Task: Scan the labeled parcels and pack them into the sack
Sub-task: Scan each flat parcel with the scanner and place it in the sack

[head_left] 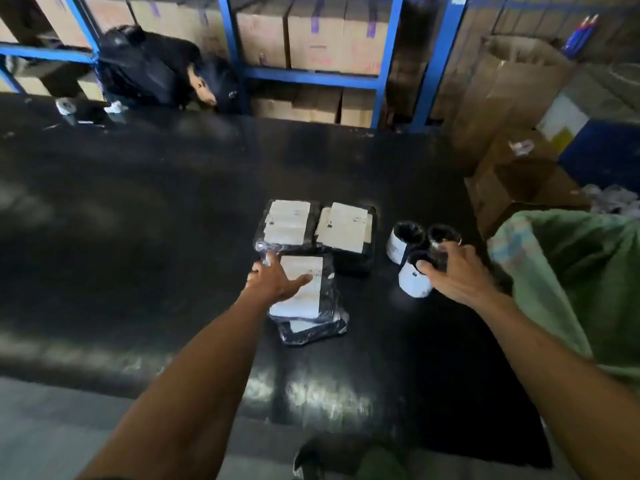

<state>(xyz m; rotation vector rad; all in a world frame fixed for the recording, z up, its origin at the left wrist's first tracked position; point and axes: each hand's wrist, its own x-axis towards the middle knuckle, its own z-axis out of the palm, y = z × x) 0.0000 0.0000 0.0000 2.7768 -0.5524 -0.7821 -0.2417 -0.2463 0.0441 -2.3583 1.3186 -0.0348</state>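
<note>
Currently both hands are out over the black table (pixel 173 209). Left hand (pixel 277 280) lies flat, fingers straight and spread, palm down on the nearest flat parcel (pixel 304 289), covering the left part of its white label. No curl round it, just resting or pressing. That parcel is black plastic wrap and sits on top of another wrapped parcel (pixel 311 329), whose edge sticks out toward the person.

Two more labeled parcels lie just beyond, side by side and touching: far-left parcel (pixel 287 223) and far-right parcel (pixel 346 230), both label up.

Right hand (pixel 453 271) has fingers curled down over a cluster of three small rolled packets (pixel 415 258), black plastic with white labels, standing just right of the flat parcels. Fingertips are on the tops of the two nearer ones; looks like a grip on those, though blur hides the exact contact. Third one stands just behind-left, untouched.

Green sack (pixel 571 271) is at the right table edge, mouth open, beside the right forearm. No parcel visible inside from this angle.

Background: blue shelving (pixel 311 77) holding cardboard cartons (pixel 311 36), a black bag (pixel 156 67) at the table's far-left edge, open cartons (pixel 512 98) far right.
</note>
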